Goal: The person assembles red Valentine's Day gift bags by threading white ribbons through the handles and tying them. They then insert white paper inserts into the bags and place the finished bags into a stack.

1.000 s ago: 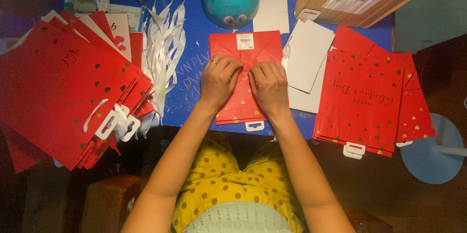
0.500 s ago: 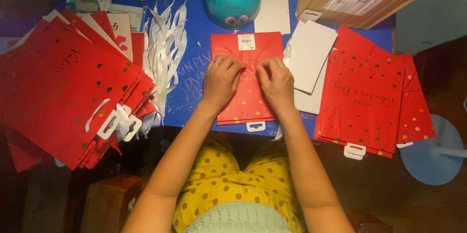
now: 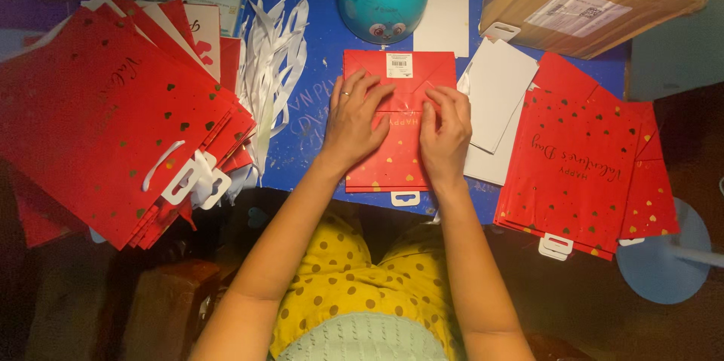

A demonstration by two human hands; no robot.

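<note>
**A:** Where is the flat red paper bag with gold hearts [image 3: 398, 123]?

**B:** It lies in the middle of the blue tabletop [image 3: 320, 116], just in front of the person. Both hands press down on it.

**A:** How do the hands sit?

**B:** The left hand [image 3: 354, 123] is flat with its fingers spread. The right hand [image 3: 445, 135] is flat too, right beside it. They grip nothing; they only push on the paper.

**A:** What could go wrong?

**B:** I think the bag could slide or crease crooked if one hand pushes harder. It hangs a little over the tabletop edge.
</note>
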